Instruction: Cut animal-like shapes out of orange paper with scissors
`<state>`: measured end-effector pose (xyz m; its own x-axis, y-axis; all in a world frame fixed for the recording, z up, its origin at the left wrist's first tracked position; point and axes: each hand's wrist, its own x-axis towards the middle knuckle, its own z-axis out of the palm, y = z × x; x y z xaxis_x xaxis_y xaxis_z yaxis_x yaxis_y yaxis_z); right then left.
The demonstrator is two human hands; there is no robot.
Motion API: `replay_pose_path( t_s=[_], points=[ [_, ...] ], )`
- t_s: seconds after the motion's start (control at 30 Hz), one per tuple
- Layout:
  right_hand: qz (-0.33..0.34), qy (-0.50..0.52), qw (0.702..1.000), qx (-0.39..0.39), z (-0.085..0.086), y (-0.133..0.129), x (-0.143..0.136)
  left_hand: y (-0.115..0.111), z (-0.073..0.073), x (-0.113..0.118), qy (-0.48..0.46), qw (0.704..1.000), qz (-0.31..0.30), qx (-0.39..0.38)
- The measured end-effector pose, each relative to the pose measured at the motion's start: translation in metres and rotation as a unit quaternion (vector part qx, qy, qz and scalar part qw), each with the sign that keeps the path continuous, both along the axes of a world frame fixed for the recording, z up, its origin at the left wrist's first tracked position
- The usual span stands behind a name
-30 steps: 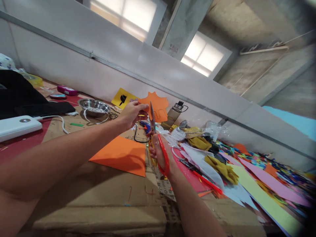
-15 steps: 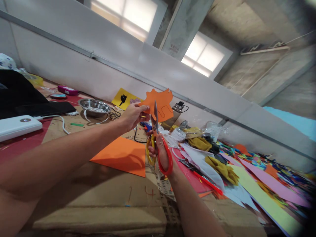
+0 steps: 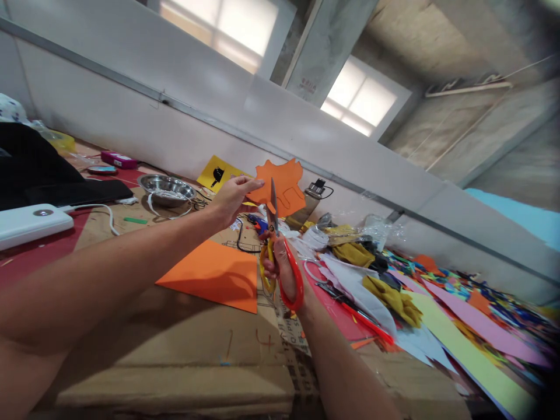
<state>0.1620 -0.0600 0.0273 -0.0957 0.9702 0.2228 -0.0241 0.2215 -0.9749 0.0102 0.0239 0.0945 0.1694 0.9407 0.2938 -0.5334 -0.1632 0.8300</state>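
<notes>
My left hand (image 3: 236,197) pinches the left edge of an orange paper piece (image 3: 286,181) held up above the cardboard. The piece has a wavy, cut upper edge and a drawn outline on its lower right. Through the handles of a pair of scissors (image 3: 294,286), one red and one yellow, my right hand (image 3: 280,256) has its fingers wrapped. The blades point upward across the orange piece, slightly apart, at its lower left edge. Below my hands, an orange sheet (image 3: 219,274) lies flat on the cardboard (image 3: 184,350).
A metal bowl (image 3: 167,188) stands at the back left, near a white power bank (image 3: 35,224) with its cable. A yellow card (image 3: 219,172) leans near the wall. On the right lie cloth scraps (image 3: 391,300), another red-handled tool (image 3: 367,324) and coloured paper sheets (image 3: 481,350).
The orange piece and scissors have shifted very slightly left. My left hand's fingers have straightened somewhat, with the lower fingers less curled beneath the paper.
</notes>
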Motion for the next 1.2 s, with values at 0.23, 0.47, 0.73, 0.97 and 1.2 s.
replay_pose_path(
  t_s=[0.23, 0.47, 0.73, 0.97, 1.2],
  points=[
    [-0.002, -0.006, 1.000, 0.009, 0.0008, -0.0010, -0.0008, 0.0036, -0.0002, -0.0005, -0.014, 1.000, 0.011, 0.004],
    [-0.006, 0.002, 1.000, -0.001, 0.0014, -0.0014, -0.0010, 0.0016, 0.0000, 0.0005, -0.020, 1.000, -0.003, 0.005],
    [-0.008, -0.002, 1.000, -0.001, 0.0041, -0.0034, -0.0035, 0.0078, -0.0033, -0.0030, -0.025, 1.000, -0.003, 0.014],
    [-0.005, 0.005, 1.000, -0.003, 0.0022, -0.0015, -0.0007, 0.0073, -0.0025, -0.0016, -0.031, 0.999, 0.004, 0.012],
    [0.004, 0.006, 1.000, -0.006, 0.0007, -0.0004, 0.0008, 0.0053, -0.0030, -0.0014, -0.022, 1.000, -0.005, 0.021]
  ],
)
